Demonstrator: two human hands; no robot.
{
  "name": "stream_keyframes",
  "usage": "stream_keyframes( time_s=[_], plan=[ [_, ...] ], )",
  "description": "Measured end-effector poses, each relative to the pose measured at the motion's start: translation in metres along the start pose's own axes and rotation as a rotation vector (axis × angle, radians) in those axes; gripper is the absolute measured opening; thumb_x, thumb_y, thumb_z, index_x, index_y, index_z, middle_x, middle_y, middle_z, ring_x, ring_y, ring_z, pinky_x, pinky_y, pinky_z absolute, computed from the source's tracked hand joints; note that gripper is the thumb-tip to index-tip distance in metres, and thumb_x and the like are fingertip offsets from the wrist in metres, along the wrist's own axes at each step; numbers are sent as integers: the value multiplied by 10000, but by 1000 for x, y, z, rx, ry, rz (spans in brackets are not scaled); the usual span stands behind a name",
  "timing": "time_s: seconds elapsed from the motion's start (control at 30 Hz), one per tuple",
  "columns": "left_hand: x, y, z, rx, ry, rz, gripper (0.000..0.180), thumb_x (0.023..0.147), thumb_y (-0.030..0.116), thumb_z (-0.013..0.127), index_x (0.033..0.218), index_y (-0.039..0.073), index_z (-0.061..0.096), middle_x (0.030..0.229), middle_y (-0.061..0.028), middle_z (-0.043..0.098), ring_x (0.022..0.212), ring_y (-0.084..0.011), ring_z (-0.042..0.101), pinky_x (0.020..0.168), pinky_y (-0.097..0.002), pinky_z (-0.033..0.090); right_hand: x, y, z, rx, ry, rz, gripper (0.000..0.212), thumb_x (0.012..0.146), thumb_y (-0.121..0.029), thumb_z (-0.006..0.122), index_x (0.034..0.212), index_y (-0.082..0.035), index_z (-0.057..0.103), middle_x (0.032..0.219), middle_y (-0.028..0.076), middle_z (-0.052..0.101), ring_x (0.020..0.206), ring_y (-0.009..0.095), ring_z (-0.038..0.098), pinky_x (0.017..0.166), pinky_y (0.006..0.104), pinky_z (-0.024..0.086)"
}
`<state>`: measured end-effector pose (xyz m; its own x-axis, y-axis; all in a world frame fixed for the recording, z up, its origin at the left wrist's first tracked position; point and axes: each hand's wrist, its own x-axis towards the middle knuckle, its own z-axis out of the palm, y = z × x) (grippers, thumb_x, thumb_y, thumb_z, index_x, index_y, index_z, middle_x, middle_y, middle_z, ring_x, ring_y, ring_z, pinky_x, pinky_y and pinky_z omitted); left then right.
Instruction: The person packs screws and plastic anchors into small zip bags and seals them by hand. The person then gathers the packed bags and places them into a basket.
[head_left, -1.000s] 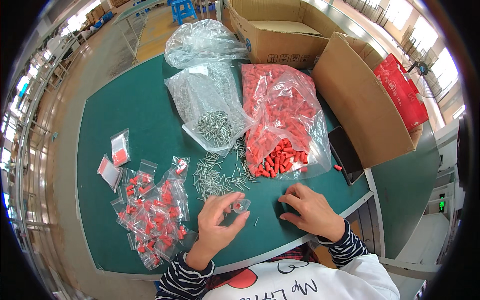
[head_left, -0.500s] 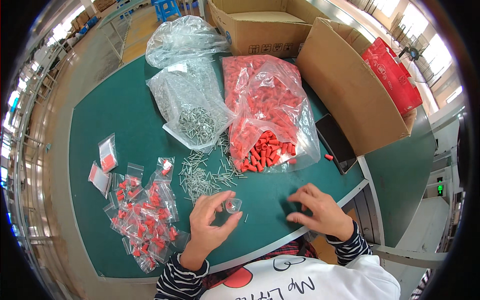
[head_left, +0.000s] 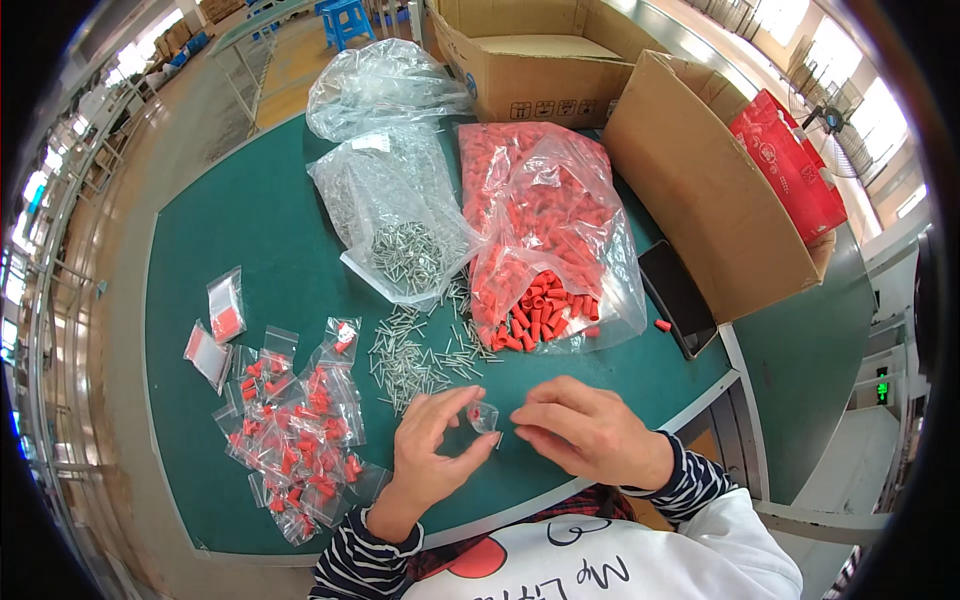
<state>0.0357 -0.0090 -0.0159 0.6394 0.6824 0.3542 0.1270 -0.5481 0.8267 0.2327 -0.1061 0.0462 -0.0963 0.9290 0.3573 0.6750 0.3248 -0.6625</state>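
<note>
My left hand (head_left: 432, 446) pinches a small clear plastic bag (head_left: 485, 416) between thumb and fingertips; something red shows inside it. Close to its right, my right hand (head_left: 585, 432) has its thumb and fingers drawn together, pointing at the bag but apart from it. Whether anything sits between those fingertips is too small to make out. A single screw (head_left: 499, 440) lies by my left thumb. Beyond my left hand spreads a loose pile of screws (head_left: 405, 362). Filled small bags with red caps (head_left: 300, 440) are heaped to the left.
Farther back lie a big clear bag of screws (head_left: 405, 250) and a big bag of red caps (head_left: 545, 215), its mouth toward me. Flat small bags (head_left: 208, 355) lie far left. A black phone-like slab (head_left: 678, 300) and cardboard boxes (head_left: 715, 190) stand along the right and back.
My right hand has moved left toward the small bag, and its spread fingers have come together. My left hand keeps its hold on the bag. The whole view has shifted slightly.
</note>
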Motion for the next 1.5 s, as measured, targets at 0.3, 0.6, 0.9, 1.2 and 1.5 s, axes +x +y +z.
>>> stream_keyframes(
  time_s=[0.3,0.6,0.9,1.2,1.5],
  plan=[
    [-1,1,-3,30,4,16,599,661,86,853,1217,51,631,1128,-84,686,855,-216,622,668,-301,513,25,-5,14,89,18,-49,301,834,-59,713,1112,-16,608,1031,136,610,833,302,642,684,373,539],
    [-13,-6,1,-10,30,-203,478,673,166,892,1056,46,632,928,-55,673,773,-158,617,655,-273,510,3,16,32,173,-79,140,314,836,-73,701,1137,-36,617,980,125,630,850,271,647,732,372,517],
    [-6,2,1,-725,107,-267,183,857,-4,744,986,-31,617,920,-78,661,790,-99,629,709,-247,526,6,20,46,507,21,172,182,857,-69,715,1018,-5,662,953,99,649,856,216,629,765,314,500],
    [-9,-5,-6,-580,125,-267,125,878,-33,703,1000,-21,684,963,-73,671,812,-82,611,685,-203,486,7,21,42,604,115,279,126,892,-67,706,990,2,669,970,70,645,853,149,610,752,277,494],
    [-8,-3,-7,-522,94,-265,109,883,-43,688,988,-34,659,935,-84,645,742,-71,569,634,-196,456,6,24,44,652,154,300,123,891,-89,717,969,-4,675,962,70,648,836,143,608,751,269,494]
  ],
)
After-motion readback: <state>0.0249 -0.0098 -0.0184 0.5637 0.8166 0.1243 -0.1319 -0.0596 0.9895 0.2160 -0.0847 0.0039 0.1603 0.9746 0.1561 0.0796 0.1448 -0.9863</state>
